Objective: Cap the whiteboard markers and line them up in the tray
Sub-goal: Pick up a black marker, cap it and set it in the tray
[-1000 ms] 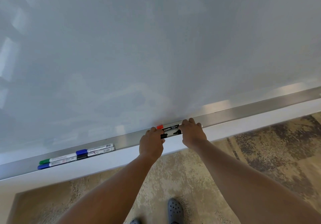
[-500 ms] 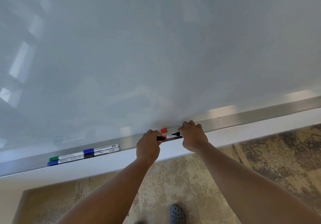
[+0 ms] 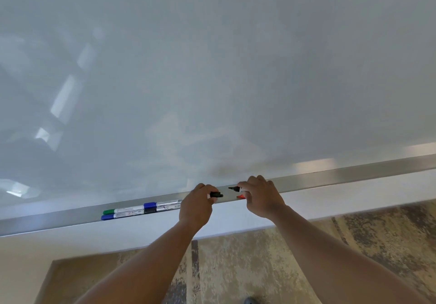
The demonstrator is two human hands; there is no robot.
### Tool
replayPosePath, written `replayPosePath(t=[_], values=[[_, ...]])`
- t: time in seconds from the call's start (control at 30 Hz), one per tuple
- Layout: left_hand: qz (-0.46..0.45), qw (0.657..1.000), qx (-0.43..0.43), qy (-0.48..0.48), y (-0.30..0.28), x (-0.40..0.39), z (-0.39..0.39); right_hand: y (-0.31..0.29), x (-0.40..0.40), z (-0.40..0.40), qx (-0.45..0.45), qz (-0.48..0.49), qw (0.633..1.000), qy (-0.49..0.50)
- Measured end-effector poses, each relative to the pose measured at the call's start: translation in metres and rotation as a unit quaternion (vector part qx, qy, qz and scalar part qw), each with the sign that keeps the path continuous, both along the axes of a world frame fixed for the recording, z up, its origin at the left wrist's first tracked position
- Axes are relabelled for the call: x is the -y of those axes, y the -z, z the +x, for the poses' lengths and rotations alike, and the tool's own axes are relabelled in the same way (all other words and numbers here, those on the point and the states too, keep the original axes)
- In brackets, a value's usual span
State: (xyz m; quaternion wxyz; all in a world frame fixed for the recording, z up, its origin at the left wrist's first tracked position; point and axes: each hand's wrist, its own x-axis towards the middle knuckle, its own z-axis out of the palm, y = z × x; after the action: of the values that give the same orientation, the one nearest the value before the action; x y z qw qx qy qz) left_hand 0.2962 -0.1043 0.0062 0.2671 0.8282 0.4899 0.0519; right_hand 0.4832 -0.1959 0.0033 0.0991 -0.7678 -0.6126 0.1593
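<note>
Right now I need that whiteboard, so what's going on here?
A person is tidying markers at the tray. The left hand holds a black cap; the right hand holds an uncapped black marker, tip facing the cap, not yet joined. A red piece shows under that hand. Four capped markers lie in the tray to the left.

Office or meeting room, as I see it from where I stand. Evidence: large wall-mounted whiteboard (image 3: 212, 67) before me, metal marker tray (image 3: 354, 174) along its foot, capped markers (image 3: 141, 209) lying there, mottled commercial carpet (image 3: 259, 256) underfoot.
</note>
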Motion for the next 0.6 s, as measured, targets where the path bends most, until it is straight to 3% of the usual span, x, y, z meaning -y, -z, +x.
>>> replayPosePath(t=[0.17, 0.43, 0.6], values=[[0.019, 1.0, 0.015, -0.012, -0.025, -0.009, -0.025, -0.025, -0.01, -0.024, -0.04, 0.069, 0.997, -0.003], [0.052, 0.996, 0.051, -0.042, -0.075, -0.023, -0.062, -0.068, -0.025, -0.053, -0.033, 0.179, 0.983, -0.021], [0.077, 0.993, 0.076, -0.041, -0.102, -0.031, -0.08, -0.092, -0.034, -0.066, -0.017, 0.197, 0.979, -0.048]])
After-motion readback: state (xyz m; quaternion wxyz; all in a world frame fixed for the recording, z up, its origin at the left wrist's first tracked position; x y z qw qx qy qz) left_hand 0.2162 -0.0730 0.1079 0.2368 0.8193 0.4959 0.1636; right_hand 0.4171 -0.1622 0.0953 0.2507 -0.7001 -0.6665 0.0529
